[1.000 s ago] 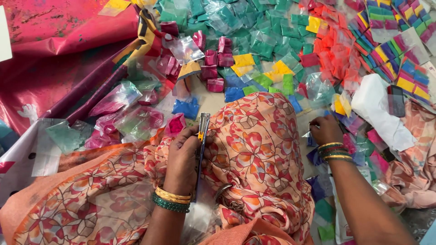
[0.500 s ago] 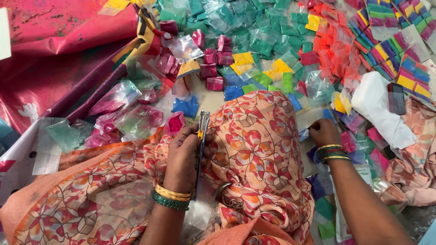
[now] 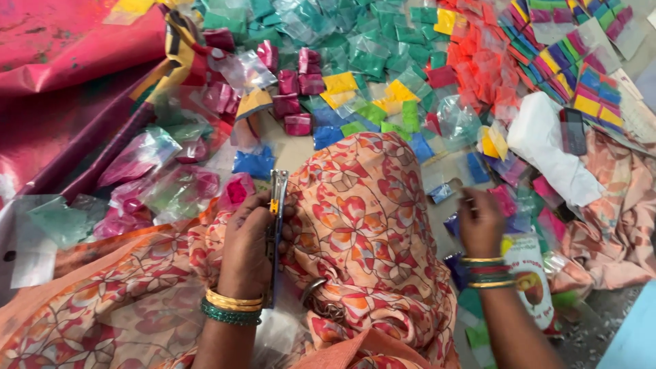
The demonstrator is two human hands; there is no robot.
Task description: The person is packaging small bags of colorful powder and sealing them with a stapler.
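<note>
We take the raised knee [image 3: 369, 225], draped in orange flowered cloth, as our landmark. Our left hand [image 3: 249, 239] rests against its left side, clamped around a long metal stapler [image 3: 277, 205] that stands upright with its nose pointing away from us. Our right hand [image 3: 478, 222] is well apart from it, just right of the knee, with its fingertips drawn together over a litter of small packets beside a blue packet [image 3: 443, 193]. We cannot tell whether they have pinched anything.

We judge the step in hand to be picking out one small packet while the stapler waits. The next move calls for a fine pinch, since the clear wrappers look slippery and lie overlapping.

- Left of the knee lie loose clear bags of pink powder [image 3: 178, 191], with a blue bag [image 3: 254, 162] just beyond them.
- Straight beyond the knee are square maroon packets [image 3: 294, 89], yellow ones [image 3: 339, 83] and a wide spread of green ones [image 3: 369, 61].
- Beyond and to the right are orange-red packets [image 3: 478, 68], then neat rows of many-coloured packets [image 3: 588, 75].
- Right of the knee is a white bag [image 3: 553, 154], and nearer us a white printed pack [image 3: 529, 277] with a round brown picture.
- Far left lies a pink sheet [image 3: 68, 82].
</note>
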